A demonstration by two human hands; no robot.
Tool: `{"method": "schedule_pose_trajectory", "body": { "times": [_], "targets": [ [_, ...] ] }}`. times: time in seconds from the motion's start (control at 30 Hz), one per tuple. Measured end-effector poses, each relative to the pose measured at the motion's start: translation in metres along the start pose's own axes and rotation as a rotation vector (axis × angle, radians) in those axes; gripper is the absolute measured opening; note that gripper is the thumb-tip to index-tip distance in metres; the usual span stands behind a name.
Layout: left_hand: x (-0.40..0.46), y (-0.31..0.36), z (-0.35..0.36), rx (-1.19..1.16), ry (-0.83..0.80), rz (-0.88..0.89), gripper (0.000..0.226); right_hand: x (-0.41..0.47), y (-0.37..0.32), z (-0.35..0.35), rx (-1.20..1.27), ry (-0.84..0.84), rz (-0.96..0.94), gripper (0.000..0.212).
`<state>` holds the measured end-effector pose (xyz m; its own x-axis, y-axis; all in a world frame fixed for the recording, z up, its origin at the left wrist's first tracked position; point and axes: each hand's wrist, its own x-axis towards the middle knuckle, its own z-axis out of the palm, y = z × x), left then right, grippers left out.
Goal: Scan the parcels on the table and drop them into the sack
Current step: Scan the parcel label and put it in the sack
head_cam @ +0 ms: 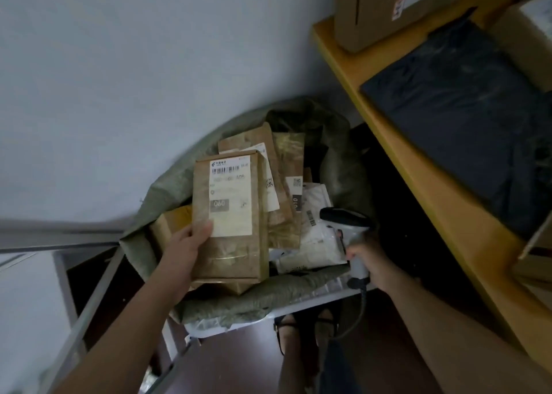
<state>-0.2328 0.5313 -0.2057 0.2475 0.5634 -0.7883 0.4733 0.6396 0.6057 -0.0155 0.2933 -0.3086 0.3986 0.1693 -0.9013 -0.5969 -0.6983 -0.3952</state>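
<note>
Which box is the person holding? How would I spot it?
Find the big green sack full of parcels. Over its near left side, the left hand holds a brown cardboard box. Unlike the others, its white label faces up, showing "060" in a grey patch.

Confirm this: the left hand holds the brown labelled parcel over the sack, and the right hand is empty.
Not quite. The right hand is not empty: it grips a scanner. The head view shows it. The left hand does hold the brown labelled parcel over the sack.

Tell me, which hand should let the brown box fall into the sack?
Left. The left hand already holds the brown box right above the open sack, so it probably only needs to let go. The right hand is busy gripping the scanner.
</note>
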Motion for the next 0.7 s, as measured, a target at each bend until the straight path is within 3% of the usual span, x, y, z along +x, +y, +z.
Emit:
{"method": "schedule_pose_trajectory", "body": {
  "times": [0.13, 0.23, 0.33, 0.5, 0.6, 0.7],
  "targets": [
    [0.006, -0.002, -0.008, 0.005, -0.033, 0.0, 0.025, 0.011, -0.01, 0.003, 0.033, -0.004, -0.03, 0.014],
    [0.004, -0.002, -0.007, 0.014, -0.034, 0.012, 0.022, 0.007, -0.01, 0.003, 0.041, 0.039, -0.064, 0.021],
    [-0.005, 0.002, 0.0, 0.055, -0.016, 0.061, 0.023, -0.019, -0.008, 0.006, 0.024, 0.084, -0.111, 0.015],
    [-0.018, 0.008, 0.014, 0.177, 0.034, 0.143, 0.03, -0.059, 0.012, 0.003, -0.132, 0.033, -0.172, 0.023],
    [-0.023, 0.011, 0.019, 0.234, 0.053, 0.168, 0.034, -0.077, 0.012, -0.001, -0.106, 0.062, -0.209, 0.012],
    [-0.025, 0.011, 0.025, 0.283, 0.077, 0.209, 0.025, -0.086, 0.003, -0.003, -0.007, 0.061, -0.247, 0.033]
  ]
}}
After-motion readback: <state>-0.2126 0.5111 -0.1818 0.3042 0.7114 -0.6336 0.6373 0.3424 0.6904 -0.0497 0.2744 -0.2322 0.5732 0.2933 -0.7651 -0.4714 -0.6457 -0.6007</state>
